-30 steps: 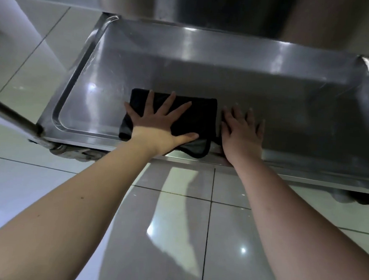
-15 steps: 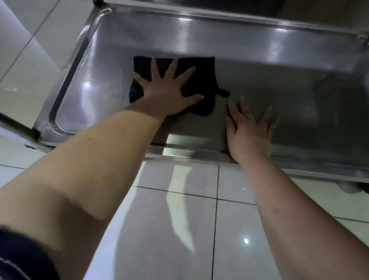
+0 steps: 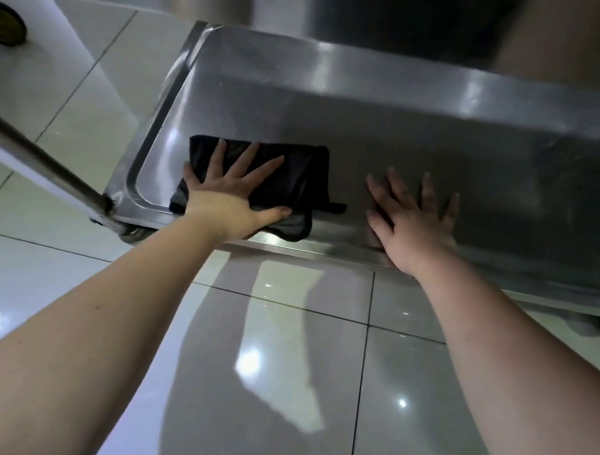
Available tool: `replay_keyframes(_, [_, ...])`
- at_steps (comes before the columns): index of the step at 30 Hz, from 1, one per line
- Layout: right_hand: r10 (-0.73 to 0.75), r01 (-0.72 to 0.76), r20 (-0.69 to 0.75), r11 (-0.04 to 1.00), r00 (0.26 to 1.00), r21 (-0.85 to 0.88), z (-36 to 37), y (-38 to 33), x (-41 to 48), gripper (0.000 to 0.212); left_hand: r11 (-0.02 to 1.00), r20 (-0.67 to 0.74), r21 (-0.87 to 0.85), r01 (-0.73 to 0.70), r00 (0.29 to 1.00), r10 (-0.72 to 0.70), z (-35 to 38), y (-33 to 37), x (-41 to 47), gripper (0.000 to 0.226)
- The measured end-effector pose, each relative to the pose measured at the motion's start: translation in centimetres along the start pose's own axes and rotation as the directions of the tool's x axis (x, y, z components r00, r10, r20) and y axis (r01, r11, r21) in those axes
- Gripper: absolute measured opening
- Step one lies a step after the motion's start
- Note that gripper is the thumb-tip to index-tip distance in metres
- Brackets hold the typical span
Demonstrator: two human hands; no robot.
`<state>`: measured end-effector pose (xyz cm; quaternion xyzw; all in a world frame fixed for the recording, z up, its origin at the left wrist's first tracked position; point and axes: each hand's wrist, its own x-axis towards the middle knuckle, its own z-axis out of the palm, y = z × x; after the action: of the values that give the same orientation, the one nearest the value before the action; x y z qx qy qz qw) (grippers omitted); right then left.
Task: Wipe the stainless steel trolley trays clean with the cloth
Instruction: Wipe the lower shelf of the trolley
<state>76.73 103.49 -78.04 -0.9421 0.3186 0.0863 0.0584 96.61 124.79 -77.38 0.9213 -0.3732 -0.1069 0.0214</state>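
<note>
Flatly, left hand (image 3: 228,195) presses black cloth (image 3: 295,177) on glossy steel tray (image 3: 372,90).

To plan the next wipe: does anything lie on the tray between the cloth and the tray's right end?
Only the right hand lies flat on the tray, just right of the black cloth under the left hand.

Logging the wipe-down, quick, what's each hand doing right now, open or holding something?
Left hand: open, fingers spread flat, pressing the black cloth onto the tray.
Right hand: open, flat on the bare tray, holding nothing.
</note>
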Motion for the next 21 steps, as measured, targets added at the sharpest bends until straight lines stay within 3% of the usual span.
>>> replay_keyframes(5, [0.082,-0.081,-0.006,0.995,0.997,0.056,0.0,-3.8,0.9,0.052,1.0,-0.022,-0.015,-0.004,1.0,0.004,-0.2,-0.1,-0.3,0.089])
replay_keyframes(8, [0.111,-0.111,-0.035,0.994,0.993,0.016,0.5,-5.4,0.8,0.051,0.995,0.065,-0.061,0.083,0.995,-0.079,-0.4,0.8,0.5,0.09])
replay_keyframes(11, [0.118,-0.118,-0.021,0.993,0.993,0.0,0.9,-5.2,0.8,0.052,0.989,0.093,0.007,0.144,0.985,-0.144,0.2,3.4,1.1,0.088])
replay_keyframes(16, [0.137,-0.137,-0.019,0.99,0.99,-0.018,0.9,-5.4,0.9,0.053,0.999,0.065,-0.036,0.016,0.998,-0.014,-1.0,7.0,4.8,0.079])
replay_keyframes(21, [0.136,-0.135,-0.029,0.99,0.99,0.037,0.8,-4.9,0.7,0.05,0.997,-0.007,-0.077,-0.005,1.0,0.004,-1.5,3.5,6.2,0.086])
